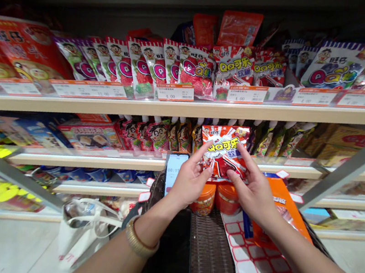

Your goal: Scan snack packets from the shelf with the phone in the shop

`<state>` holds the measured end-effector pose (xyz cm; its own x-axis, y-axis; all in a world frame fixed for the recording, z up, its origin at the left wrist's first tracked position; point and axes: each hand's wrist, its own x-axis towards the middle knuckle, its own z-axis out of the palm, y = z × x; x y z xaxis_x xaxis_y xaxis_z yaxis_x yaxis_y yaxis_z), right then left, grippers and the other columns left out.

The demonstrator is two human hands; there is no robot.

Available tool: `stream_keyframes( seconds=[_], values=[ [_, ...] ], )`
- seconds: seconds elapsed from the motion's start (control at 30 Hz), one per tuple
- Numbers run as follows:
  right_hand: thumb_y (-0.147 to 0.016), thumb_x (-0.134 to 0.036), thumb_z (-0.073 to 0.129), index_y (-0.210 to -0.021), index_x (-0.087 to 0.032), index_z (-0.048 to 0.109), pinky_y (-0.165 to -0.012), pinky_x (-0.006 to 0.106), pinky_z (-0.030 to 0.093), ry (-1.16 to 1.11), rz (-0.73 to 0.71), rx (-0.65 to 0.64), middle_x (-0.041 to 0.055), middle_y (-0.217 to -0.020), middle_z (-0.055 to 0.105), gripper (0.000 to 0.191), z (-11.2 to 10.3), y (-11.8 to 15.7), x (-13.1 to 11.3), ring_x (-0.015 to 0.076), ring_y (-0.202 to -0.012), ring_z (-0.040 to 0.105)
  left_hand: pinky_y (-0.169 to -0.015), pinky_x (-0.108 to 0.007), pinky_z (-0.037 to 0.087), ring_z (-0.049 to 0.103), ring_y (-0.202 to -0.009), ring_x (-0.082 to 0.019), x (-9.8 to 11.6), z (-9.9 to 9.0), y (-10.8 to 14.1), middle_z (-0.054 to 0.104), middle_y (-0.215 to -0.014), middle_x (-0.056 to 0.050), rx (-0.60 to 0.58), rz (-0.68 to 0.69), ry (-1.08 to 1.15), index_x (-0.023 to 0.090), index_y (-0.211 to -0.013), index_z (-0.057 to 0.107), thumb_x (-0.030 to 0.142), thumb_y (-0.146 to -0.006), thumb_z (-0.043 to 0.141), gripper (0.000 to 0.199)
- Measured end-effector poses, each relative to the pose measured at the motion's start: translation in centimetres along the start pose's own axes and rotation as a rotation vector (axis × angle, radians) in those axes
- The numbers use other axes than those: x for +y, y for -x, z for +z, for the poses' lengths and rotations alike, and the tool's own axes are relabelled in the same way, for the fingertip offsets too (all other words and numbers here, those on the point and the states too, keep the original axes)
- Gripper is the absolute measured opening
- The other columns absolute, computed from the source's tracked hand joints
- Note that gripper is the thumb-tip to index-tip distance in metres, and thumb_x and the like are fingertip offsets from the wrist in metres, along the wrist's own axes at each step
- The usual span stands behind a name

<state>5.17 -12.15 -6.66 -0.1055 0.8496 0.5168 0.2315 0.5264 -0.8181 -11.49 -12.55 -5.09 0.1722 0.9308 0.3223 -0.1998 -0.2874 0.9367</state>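
Held item: a small, glossy red-and-white plastic packet with yellow lettering (223, 154), upright above the far end of the dark brown woven surface (211, 251). The left hand (186, 185) and right hand (258, 197) grip its two sides, thumbs and forefingers on the front face; the other fingertips cannot be told.

Done, as judged: the packet is off any shelf and in hand, front towards the wearer. Outstanding: it is not set down, and its front shows no white sticker. Whether the back bears one cannot be told.

On the woven surface: two round orange-lidded jars (204, 200) (227, 199) below the packet, a white sheet of red-bordered labels (252, 263) and a large orange package (283, 210) to the right, a lit phone (175, 172) to the left. Similar red packets (233, 66) stand on the upper shelf beyond.
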Motion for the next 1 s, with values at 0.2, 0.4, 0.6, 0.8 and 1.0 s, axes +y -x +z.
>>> stream_keyframes(
  seconds=[0.2,0.4,0.6,0.8,1.0],
  values=[
    [-0.093,-0.025,0.056,-0.153,-0.036,0.031,-0.120,0.050,0.032,-0.005,-0.005,0.000,0.0000,-0.156,0.041,0.066,0.03,0.07,0.17,0.0236,-0.140,0.044,-0.108,-0.041,0.049,0.054,-0.133,-0.027,0.01,-0.06,0.00,0.039,-0.158,-0.007,-0.004,0.011,-0.020,0.027,-0.147,0.042,0.030,-0.085,0.066,0.066],
    [-0.093,-0.026,0.056,-0.153,-0.035,0.031,-0.120,0.050,0.033,-0.013,0.004,0.001,0.0009,-0.156,0.042,0.066,0.06,0.09,0.06,0.0242,-0.137,0.048,-0.104,-0.042,0.052,0.058,-0.128,-0.027,-0.09,-0.13,0.06,0.041,-0.157,-0.008,-0.003,0.006,-0.013,0.027,-0.147,0.041,0.023,-0.086,0.063,0.065],
    [-0.093,-0.026,0.057,-0.153,-0.035,0.031,-0.121,0.049,0.032,-0.011,0.002,-0.001,0.0002,-0.156,0.041,0.066,-0.01,0.04,-0.07,0.0236,-0.140,0.044,-0.107,-0.040,0.050,0.057,-0.129,-0.025,0.02,-0.01,0.09,0.043,-0.155,-0.006,0.002,0.007,-0.046,0.026,-0.148,0.040,0.015,-0.084,0.057,0.067],
    [-0.093,-0.026,0.057,-0.153,-0.035,0.031,-0.120,0.050,0.032,-0.001,0.001,-0.001,0.0009,-0.154,0.044,0.066,0.00,0.11,0.01,0.0242,-0.139,0.046,-0.105,-0.038,0.052,0.059,-0.127,-0.024,0.05,-0.02,0.16,0.038,-0.158,-0.007,-0.002,-0.012,-0.010,0.025,-0.149,0.039,0.009,-0.080,0.054,0.072],
    [-0.094,-0.026,0.056,-0.153,-0.034,0.031,-0.120,0.051,0.032,-0.008,-0.013,-0.003,0.0016,-0.155,0.043,0.065,-0.05,0.10,0.03,0.0254,-0.139,0.046,-0.106,-0.036,0.051,0.053,-0.133,-0.026,-0.21,-0.04,0.07,0.039,-0.157,-0.008,-0.013,0.016,0.049,0.023,-0.149,0.040,0.005,-0.077,0.054,0.075]
  ],
)
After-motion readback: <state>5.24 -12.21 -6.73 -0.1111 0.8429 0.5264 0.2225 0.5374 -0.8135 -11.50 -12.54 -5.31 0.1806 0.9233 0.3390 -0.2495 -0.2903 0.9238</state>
